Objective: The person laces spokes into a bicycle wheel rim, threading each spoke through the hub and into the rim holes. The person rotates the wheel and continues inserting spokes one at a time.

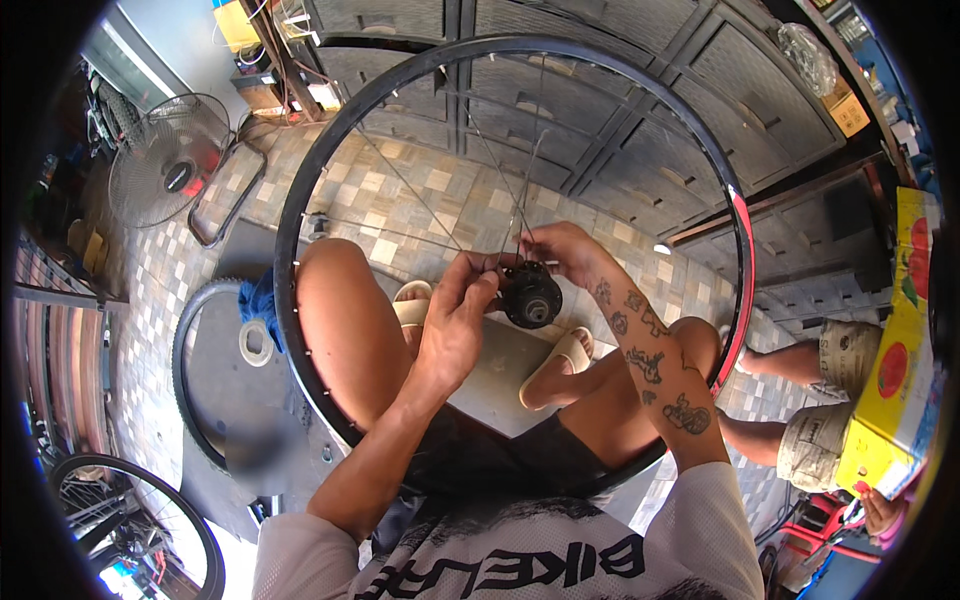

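Head view: left hand [458, 315] closed on the hub [531, 298], right hand [565, 250] pinching a spoke [528, 180], near shut drawers [740, 110].

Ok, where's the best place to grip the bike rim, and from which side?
Probably the far arc of the rim, from outside, pinching across its narrow band. That stretch curves clear of the knees, while the left hand and right hand are near the central hub.
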Tool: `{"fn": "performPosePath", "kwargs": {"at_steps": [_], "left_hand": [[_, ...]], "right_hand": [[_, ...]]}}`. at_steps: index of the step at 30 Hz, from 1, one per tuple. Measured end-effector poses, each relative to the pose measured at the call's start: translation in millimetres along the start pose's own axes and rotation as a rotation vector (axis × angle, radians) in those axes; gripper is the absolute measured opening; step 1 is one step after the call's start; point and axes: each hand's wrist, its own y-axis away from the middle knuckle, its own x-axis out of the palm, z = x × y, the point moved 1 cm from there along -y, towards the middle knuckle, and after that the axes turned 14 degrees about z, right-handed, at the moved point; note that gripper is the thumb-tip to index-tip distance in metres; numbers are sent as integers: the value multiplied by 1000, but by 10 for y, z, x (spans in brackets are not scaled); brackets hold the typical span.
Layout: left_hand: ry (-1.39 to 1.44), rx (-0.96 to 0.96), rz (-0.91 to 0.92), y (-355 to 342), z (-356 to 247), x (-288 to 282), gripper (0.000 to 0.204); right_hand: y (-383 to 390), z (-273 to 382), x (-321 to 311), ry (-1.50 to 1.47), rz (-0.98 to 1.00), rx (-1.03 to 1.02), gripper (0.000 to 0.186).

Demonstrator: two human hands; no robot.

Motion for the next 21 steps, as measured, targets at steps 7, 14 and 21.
{"fn": "performPosePath", "kwargs": {"at_steps": [7,14,21], "left_hand": [[-60,-14,28,-5,-27,19,15],[-5,35,50,14,-65,5,15],[-42,-2,32,-40,59,-28,19]], "right_hand": [[333,113,320,504,-102,-195,24],[1329,143,776,976,-258,-816,33],[1506,79,980,1172,-389,-1076,28]]}}
